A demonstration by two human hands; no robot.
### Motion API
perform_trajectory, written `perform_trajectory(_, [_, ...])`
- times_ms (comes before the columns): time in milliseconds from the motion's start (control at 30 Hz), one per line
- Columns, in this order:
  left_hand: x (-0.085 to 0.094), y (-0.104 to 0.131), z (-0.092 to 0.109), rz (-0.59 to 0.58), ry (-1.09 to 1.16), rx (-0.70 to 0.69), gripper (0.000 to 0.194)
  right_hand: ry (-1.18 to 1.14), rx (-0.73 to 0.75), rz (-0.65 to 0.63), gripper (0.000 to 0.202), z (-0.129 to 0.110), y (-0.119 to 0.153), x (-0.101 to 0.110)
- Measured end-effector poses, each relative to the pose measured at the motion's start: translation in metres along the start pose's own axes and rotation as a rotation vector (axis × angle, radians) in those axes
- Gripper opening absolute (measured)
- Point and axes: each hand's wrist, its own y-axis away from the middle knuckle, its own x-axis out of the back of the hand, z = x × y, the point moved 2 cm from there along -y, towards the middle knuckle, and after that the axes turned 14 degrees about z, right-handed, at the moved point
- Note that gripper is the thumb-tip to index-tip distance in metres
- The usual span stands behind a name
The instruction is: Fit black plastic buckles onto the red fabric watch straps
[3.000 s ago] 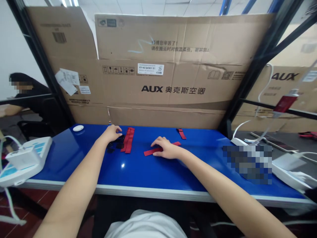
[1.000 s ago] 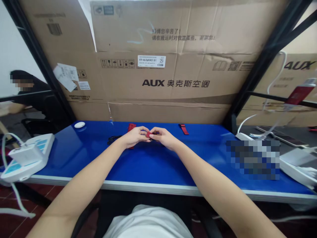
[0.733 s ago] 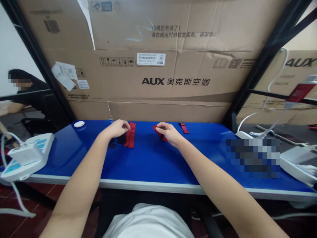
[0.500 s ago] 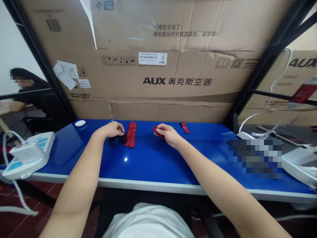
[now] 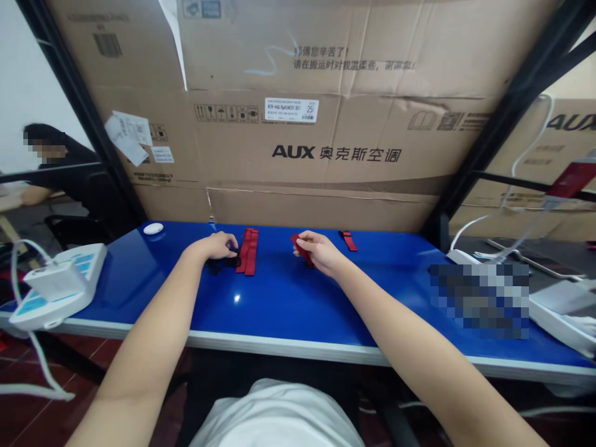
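In the head view, my right hand (image 5: 318,251) is closed around a folded red webbing strap (image 5: 303,246), held just above the blue table. My left hand (image 5: 218,246) reaches over a small group of black pieces (image 5: 215,265). Its thumb and fingers pinch a small black piece (image 5: 235,251), too small to make out fully. Right beside these fingers lie several red straps (image 5: 250,253) side by side. Another short red strap with a black end (image 5: 348,240) lies on the table beyond my right hand.
A big cardboard panel (image 5: 344,186) stands along the back of the blue table (image 5: 279,310). White power strips (image 5: 60,292) with cables sit at both sides. A white oval object (image 5: 153,229) lies at the back left. Another person (image 5: 69,167) sits at far left.
My left hand has shifted slightly right and now pinches a black piece from the group. The right hand still holds the red strap in nearly the same place. The view has moved slightly.
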Motion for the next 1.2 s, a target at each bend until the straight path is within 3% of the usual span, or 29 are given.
perform_trajectory(233, [-0.005, 0.001, 0.002, -0.075, 0.088, 0.04, 0.036, -0.162, -0.055, -0.024, 0.03, -0.009, 0.004, -0.004])
perform_trajectory(400, [-0.004, 0.002, 0.005, -0.058, 0.119, 0.055, 0.036, -0.213, -0.069, -0.035, 0.027, -0.014, 0.007, -0.004])
perform_trajectory(600, [0.008, 0.008, 0.011, -0.035, 0.164, 0.04, 0.039, -0.19, -0.073, -0.033, 0.026, -0.012, 0.006, -0.004])
perform_trajectory(800, [0.013, 0.018, 0.024, -0.22, 0.04, -0.02, 0.043, -0.175, -0.067, -0.034, 0.028, -0.01, 0.005, -0.003])
perform_trajectory(900, [0.011, 0.019, 0.028, -0.214, 0.037, -0.01, 0.037, -0.15, -0.068, -0.031, 0.029, -0.009, 0.004, -0.004])
perform_trajectory(1067, [0.0, 0.013, 0.037, -0.088, 0.301, -0.061, 0.029, -0.111, -0.031, 0.019, 0.031, -0.009, 0.005, -0.005])
perform_trajectory(1200, [-0.018, 0.011, 0.059, 0.025, 0.718, -0.074, 0.028, 0.048, 0.031, 0.004, 0.03, -0.011, 0.009, -0.009])
